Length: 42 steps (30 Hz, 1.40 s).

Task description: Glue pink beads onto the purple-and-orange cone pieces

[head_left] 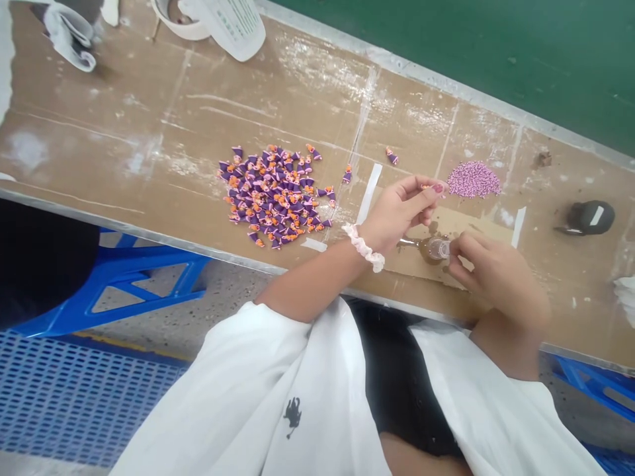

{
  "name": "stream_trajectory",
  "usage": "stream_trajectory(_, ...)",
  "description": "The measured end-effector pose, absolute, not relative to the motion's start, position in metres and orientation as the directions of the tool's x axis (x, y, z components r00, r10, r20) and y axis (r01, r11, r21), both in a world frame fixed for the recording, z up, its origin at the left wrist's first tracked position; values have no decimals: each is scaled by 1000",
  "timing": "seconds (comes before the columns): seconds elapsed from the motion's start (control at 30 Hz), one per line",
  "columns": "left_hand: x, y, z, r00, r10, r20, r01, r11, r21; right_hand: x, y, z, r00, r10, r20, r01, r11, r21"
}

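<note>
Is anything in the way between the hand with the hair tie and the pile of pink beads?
No, nothing visible. The left hand, pinching a tiny piece, is just beside the pink beads, with only bare table between. The right hand holds the bottle nearer the person, out of the way.

Brown tabletop [149,132] here looks like matt card, rough and scuffed, smeared chalky white, with a dull metal strip [149,228] along its near edge. The purple-and-orange pieces [275,195] shine like glossy moulded plastic, the pink beads [473,178] look plastic too, and the bottle [436,249] in the right hand [496,277] is clear and shiny, glass or plastic I can't tell. Soft white cloth scrunchie [366,246], smooth white cloth shirt [278,383], hard glossy blue plastic stool [124,277].
</note>
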<state>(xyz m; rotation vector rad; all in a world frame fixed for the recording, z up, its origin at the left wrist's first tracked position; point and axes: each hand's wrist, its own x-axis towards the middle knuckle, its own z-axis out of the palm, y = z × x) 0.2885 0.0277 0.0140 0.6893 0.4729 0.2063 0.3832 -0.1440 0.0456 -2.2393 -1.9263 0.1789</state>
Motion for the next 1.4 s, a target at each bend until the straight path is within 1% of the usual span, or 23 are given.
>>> stream_trajectory(0.1,289,27,14,864,369,-342,-48,738,673,382,-141,46,147,989,0,967,-143,-210)
stream_trajectory(0.23,288,27,17,886,325,-331,-20,741,672,382,-141,44,139,990,-3,973,-137,-186)
stream_trajectory(0.37,288,26,20,884,301,-359,13,750,661,383,-142,43,147,989,-13,971,-147,-186)
stream_trajectory(0.57,290,24,20,877,334,-345,9,707,707,383,-142,43,150,989,4,974,-147,-174)
stream_trajectory(0.67,289,24,17,901,303,-311,26,678,735,385,-145,44,159,984,79,971,-142,-191)
stream_trajectory(0.77,287,22,11,943,221,-251,43,664,746,387,-147,43,191,961,202,952,-130,-279)
stream_trajectory(0.87,286,19,8,966,123,-229,85,684,725,386,-147,42,283,880,381,909,-119,-399)
stream_trajectory(0.93,285,16,9,968,55,-244,137,703,698,382,-145,41,355,814,461,888,-138,-439)
stream_trajectory(1.03,285,13,11,962,-33,-269,209,725,656,377,-142,40,405,777,482,874,-175,-453)
stream_trajectory(1.13,285,12,11,964,-78,-256,229,731,643,374,-139,39,369,794,483,878,-127,-462)
stream_trajectory(1.27,284,11,8,976,-88,-201,201,720,664,373,-137,39,318,817,481,886,-75,-458)
stream_trajectory(1.4,283,12,7,988,-81,-133,151,695,703,372,-137,38,328,822,466,880,-86,-468)
